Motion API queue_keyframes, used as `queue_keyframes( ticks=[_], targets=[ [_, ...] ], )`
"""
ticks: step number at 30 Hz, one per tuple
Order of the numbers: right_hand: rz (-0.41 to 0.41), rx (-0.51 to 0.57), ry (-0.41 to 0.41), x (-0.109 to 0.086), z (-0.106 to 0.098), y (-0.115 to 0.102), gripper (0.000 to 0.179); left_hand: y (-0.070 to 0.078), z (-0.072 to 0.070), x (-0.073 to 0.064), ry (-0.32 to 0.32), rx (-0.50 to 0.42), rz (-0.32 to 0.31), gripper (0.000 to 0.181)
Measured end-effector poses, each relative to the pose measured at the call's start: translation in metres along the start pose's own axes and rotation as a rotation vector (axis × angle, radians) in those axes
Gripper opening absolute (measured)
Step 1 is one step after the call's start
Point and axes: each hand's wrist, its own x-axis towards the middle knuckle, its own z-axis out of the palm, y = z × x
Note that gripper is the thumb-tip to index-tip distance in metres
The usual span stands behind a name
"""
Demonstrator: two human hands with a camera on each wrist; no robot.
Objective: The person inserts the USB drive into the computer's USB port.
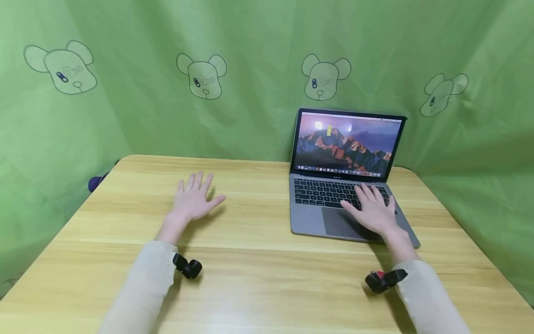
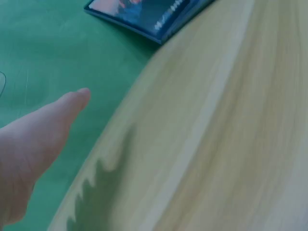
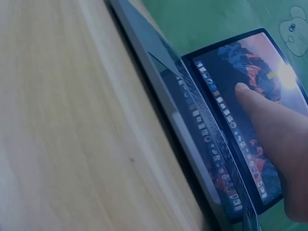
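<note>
Head view: the left hand point(image 1: 193, 200) spreads above the wooden table point(image 1: 254, 278) at eight o'clock; the right hand point(image 1: 372, 211) spreads over the open laptop point(image 1: 342, 176), three o'clock. Left wrist view: laptop at twelve. Right wrist view: thumb point(image 3: 267, 118) at three.

Green cloth point(image 1: 254, 116) hangs in soft folds across the upper part of the frame and down both sides, bearing a row of four outlined animal heads point(image 1: 204, 86). Below spreads a pale, wood-grained counter point(image 1: 254, 208) with rounded far corners, soft glare point(image 1: 225, 317) whitening it at bottom centre.
</note>
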Motion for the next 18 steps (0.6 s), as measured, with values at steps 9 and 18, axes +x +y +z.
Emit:
queue_keyframes(
  ticks=[9,18],
  targets=[
    [-0.03,0.178,0.1,-0.009,-0.008,0.027,0.09,0.039,-0.004,0.007,-0.021,-0.128,0.1,0.094],
    [-0.011,0.399,0.087,-0.024,-0.017,0.068,0.085,0.08,0.004,0.015,-0.016,-0.334,0.178,0.105]
  ],
)
